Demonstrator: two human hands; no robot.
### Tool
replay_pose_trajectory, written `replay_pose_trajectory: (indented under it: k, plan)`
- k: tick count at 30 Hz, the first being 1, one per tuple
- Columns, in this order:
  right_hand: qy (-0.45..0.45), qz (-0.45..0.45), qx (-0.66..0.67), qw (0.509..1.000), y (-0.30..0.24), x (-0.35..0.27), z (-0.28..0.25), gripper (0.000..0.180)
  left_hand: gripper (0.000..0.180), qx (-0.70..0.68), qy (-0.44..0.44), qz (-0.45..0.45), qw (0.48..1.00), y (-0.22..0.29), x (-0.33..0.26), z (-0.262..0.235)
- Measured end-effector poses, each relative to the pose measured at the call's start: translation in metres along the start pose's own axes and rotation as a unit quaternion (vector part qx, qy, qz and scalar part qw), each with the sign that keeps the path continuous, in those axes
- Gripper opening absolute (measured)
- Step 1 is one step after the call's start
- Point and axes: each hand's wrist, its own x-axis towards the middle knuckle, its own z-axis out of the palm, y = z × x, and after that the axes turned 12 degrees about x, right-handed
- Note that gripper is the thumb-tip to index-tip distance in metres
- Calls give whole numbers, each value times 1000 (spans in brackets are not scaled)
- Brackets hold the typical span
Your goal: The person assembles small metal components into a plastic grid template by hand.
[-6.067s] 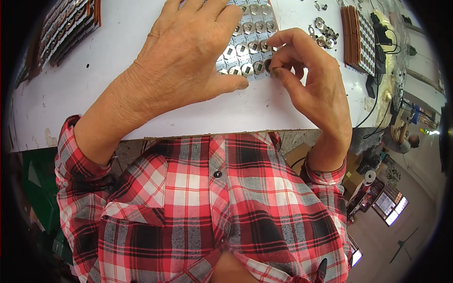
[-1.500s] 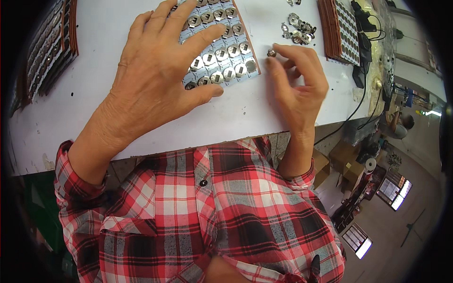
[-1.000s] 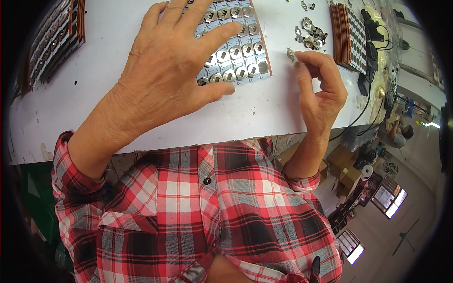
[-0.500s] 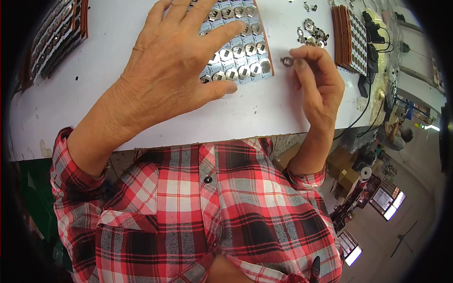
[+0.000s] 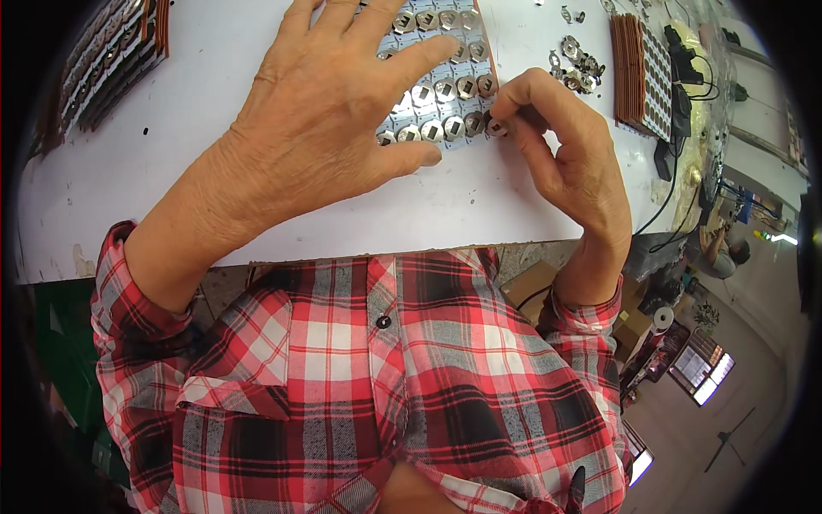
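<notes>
Flat on the white table lies a light blue circuit board panel carrying rows of round silver metal clips. My left hand rests across its left part with fingers spread, hiding many of the clips there. At the panel's near right corner, my right hand pinches a small round metal clip between thumb and fingertips. That clip is over the end of the nearest row; whether it touches the board I cannot tell.
Loose metal clips lie in a pile beyond my right hand. Stacks of panels stand at the left and right. Black plugs and a cable run along the right edge. Another person is in the background.
My right hand has brought the metal clip leftward from beside the panel to its near right corner. The left hand keeps its place on the panel; the whole view has shifted slightly.
</notes>
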Motion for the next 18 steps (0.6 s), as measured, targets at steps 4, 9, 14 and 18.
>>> replay_pose_trajectory:
  k: [4,9,14,18]
  plan:
    - [94,4,-36,995,-3,-8,24,16,78,32,11,12,999,-1,-1,2]
    - [287,7,-64,956,3,-23,63,17,78,62,3,25,998,-2,1,1]
    - [352,-11,-47,935,1,-17,76,16,78,65,7,23,998,-2,-1,1]
    - [343,57,11,938,-2,-22,73,13,77,54,8,20,998,-2,0,1]
